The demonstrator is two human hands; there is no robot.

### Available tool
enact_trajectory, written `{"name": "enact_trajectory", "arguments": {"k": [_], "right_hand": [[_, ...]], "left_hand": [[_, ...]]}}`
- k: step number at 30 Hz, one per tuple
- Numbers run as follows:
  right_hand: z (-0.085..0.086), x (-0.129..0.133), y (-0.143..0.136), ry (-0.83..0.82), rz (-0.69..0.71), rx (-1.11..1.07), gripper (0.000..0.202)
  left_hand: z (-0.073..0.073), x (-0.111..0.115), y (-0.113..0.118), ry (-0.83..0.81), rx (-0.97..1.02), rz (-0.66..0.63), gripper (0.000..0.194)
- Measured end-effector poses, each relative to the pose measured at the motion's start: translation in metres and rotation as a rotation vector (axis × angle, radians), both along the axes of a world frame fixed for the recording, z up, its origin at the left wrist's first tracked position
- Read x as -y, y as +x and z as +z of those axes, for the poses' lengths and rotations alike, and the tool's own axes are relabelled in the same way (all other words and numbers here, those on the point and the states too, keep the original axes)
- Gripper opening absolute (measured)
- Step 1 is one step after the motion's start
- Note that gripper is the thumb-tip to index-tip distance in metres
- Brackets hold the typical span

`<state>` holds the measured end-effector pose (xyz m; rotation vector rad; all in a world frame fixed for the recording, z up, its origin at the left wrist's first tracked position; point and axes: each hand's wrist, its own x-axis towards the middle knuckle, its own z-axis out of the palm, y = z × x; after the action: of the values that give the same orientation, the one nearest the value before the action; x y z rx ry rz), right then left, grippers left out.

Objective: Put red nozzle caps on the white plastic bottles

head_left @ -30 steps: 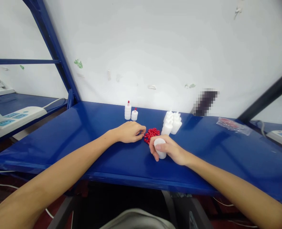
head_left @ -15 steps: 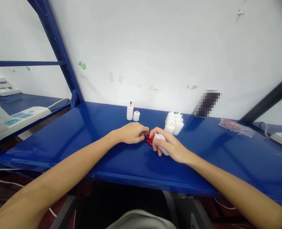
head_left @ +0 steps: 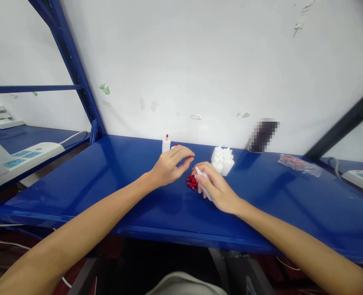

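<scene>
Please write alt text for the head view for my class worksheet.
A person's right hand holds a small white plastic bottle near small red cylindrical caps on a flat blue table; the left hand hovers nearby. Behind stand clustered white plastic bottles.

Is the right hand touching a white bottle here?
Touching. The head view shows the right hand closed around a white bottle, thumb lying across its side and nozzle poking out above.
</scene>
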<state>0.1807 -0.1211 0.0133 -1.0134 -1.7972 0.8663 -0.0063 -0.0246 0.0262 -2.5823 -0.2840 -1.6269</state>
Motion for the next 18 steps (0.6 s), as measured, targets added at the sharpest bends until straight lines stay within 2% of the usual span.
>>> {"name": "enact_trajectory", "arguments": {"k": [3,5,7,9,11,15,18], "right_hand": [[0.002,0.0,0.0,-0.02,-0.03,0.01,0.03],[0.001,-0.001,0.0,-0.053,-0.042,0.016,0.03],[-0.002,-0.003,0.001,-0.059,-0.042,-0.021,0.028],[-0.005,-0.003,0.001,-0.04,-0.039,-0.081,0.027],[-0.006,-0.003,0.001,-0.017,-0.04,-0.116,0.032],[-0.005,-0.001,0.0,0.013,-0.04,-0.068,0.049],[-0.004,-0.002,0.001,0.017,-0.022,-0.023,0.048]], "left_hand": [[0.003,0.009,0.004,0.034,0.03,-0.058,0.014],[0.005,0.016,0.008,-0.035,0.033,-0.117,0.015],[0.006,0.02,0.013,-0.248,0.046,-0.204,0.011],[0.007,0.02,0.015,-0.549,0.075,-0.325,0.006],[0.008,0.015,0.015,-0.796,0.102,-0.439,0.014],[0.009,0.004,0.011,-1.012,0.064,-0.569,0.027],[0.007,0.003,0.01,-1.134,0.091,-0.63,0.029]]}}
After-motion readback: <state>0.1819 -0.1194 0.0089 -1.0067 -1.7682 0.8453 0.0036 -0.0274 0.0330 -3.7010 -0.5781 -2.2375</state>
